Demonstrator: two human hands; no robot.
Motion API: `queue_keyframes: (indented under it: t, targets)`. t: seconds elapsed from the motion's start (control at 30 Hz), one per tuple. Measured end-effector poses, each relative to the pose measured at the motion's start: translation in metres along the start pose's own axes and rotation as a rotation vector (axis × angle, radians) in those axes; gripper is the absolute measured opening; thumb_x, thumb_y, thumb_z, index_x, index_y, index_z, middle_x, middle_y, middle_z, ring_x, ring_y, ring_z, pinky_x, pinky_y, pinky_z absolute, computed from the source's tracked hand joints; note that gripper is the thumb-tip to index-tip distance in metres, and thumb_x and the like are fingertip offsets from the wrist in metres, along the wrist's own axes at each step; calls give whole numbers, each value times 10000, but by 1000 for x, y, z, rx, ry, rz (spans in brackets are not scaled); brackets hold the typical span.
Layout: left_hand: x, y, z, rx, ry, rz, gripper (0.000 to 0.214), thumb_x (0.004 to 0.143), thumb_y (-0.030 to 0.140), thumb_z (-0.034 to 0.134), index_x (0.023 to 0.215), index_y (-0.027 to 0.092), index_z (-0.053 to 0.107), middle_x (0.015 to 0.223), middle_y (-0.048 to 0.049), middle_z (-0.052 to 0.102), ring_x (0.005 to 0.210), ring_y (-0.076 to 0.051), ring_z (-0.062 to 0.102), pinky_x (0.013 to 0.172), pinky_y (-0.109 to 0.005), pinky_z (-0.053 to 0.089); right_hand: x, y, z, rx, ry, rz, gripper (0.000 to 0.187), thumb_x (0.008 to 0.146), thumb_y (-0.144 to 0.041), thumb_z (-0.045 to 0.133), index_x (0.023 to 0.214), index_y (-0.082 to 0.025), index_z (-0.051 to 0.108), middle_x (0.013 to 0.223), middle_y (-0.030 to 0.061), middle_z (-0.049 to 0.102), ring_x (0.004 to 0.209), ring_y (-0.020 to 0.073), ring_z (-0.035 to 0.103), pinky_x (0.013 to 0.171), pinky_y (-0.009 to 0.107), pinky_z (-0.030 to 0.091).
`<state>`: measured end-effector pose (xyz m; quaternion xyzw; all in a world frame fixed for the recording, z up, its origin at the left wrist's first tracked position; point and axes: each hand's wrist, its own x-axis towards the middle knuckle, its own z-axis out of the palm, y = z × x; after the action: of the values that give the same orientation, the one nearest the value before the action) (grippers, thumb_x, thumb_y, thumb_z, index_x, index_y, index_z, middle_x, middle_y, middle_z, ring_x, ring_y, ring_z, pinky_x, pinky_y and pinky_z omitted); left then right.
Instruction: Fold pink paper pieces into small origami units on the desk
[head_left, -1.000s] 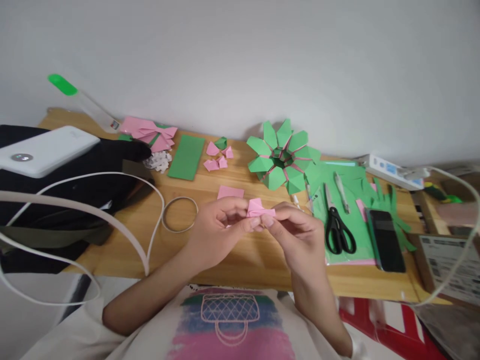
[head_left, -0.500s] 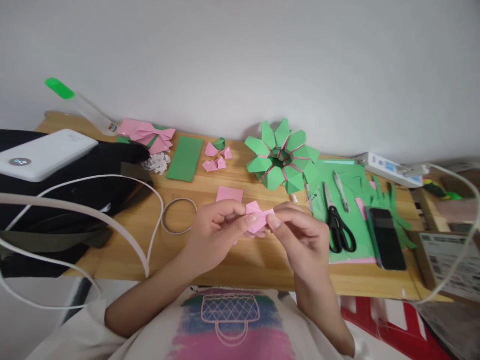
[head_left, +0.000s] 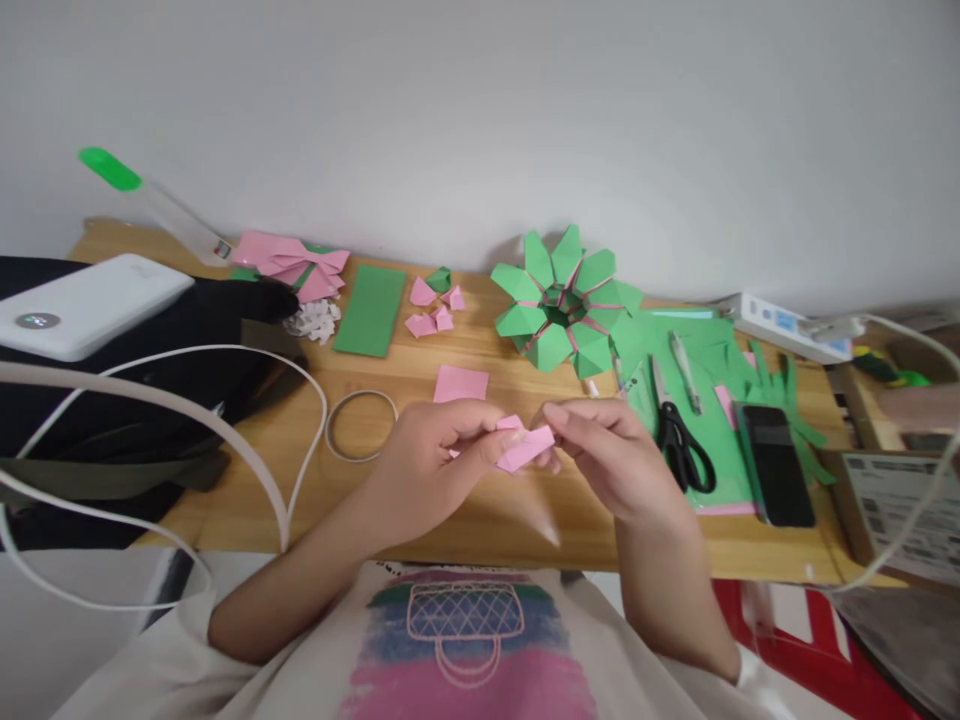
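Observation:
Both my hands meet over the front middle of a wooden table point(head_left: 420, 365), pinching one small folded pink paper piece point(head_left: 525, 447). My left hand point(head_left: 431, 465) grips its left end between thumb and fingers. My right hand point(head_left: 611, 455) pinches its right end, fingers curled. Just behind my hands a flat pink paper square point(head_left: 461, 383) lies on the wood. Farther back sits a green folded paper wreath point(head_left: 564, 315) with pink seams.
Several small pink folds point(head_left: 431, 308), a green paper strip point(head_left: 371, 310) and a pink paper bow point(head_left: 294, 262) lie at the back left. Scissors point(head_left: 679, 445), a pen point(head_left: 685, 372) and a black phone point(head_left: 776, 465) rest on green sheets point(head_left: 694, 350) at right. A tape ring point(head_left: 362, 425), white cables point(head_left: 187, 420) and a black bag point(head_left: 127, 370) are at left.
My hands have sunk slightly toward the table. The pink piece has turned from upright to lying tilted and flatter between my fingertips, and my right hand has rotated.

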<state>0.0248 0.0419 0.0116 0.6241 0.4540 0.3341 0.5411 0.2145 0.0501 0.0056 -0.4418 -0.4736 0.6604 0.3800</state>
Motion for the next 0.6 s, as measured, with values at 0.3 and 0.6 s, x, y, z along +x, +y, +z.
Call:
queue_keyframes:
  t: [0.3, 0.6]
  targets:
    - [-2, 6, 0, 52, -22, -35, 281, 917, 298, 510, 712, 187, 666, 689, -1, 709, 643, -141, 656, 576, -211, 491, 9, -22, -11, -110, -186, 144, 304, 763, -428, 726, 595, -176, 714, 550, 9, 643, 511, 95, 539, 502, 228, 444]
    - [0, 5, 2, -19, 28, -60, 256, 907, 317, 540, 745, 193, 694, 710, -8, 724, 669, -153, 660, 618, -235, 538, 2, -22, 0, -158, -43, 31, 217, 735, -407, 770, 657, -204, 761, 529, -12, 622, 489, 77, 506, 462, 200, 425]
